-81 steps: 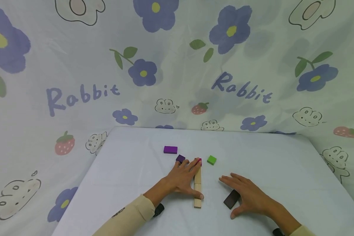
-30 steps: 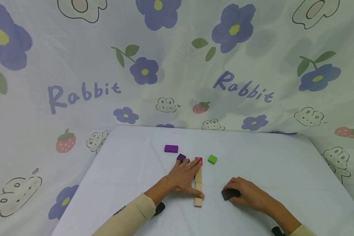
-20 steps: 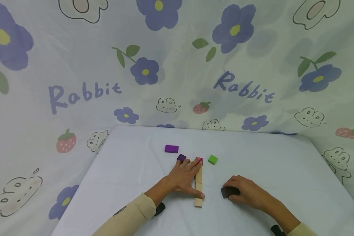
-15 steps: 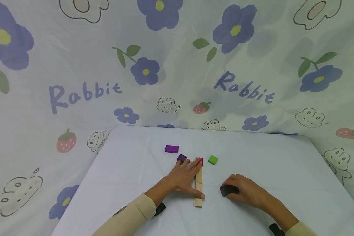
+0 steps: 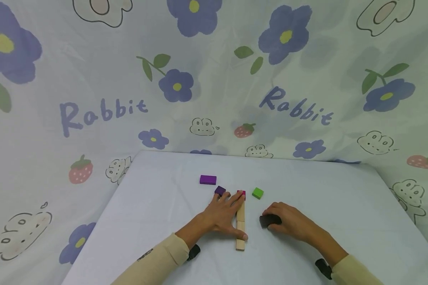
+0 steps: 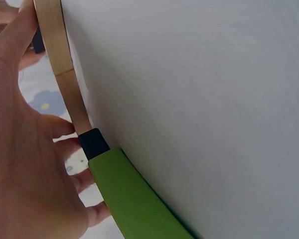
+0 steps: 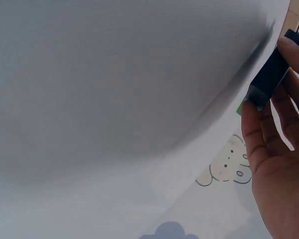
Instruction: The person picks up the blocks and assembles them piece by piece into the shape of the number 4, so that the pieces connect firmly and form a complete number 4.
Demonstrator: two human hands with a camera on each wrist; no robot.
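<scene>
- Two grips show in the head view: the right grip pinches a dark block between thumb and fingers, one end jutting out to its left; the left grip is spread and holds nothing, its thumb lying across the wooden row to its right.
- Also in that view, a pink block ends the row at the left forefinger's tip, a dark purple block lies just beyond the left fingers, a purple block farther beyond, and a green block ahead of the right grip, to its left. A slow, low path over the desk should suit the dark block best, clear of the left thumb.
- From the left wrist, a dark piece and a green slab follow the row past the left fingertips; light, even contact should avoid nudging the seams.
- From the right wrist, thumb and fingertips take the dark block from opposite sides. Levelling it before letting go seems wise; whether it touches the desk, I cannot tell.
</scene>
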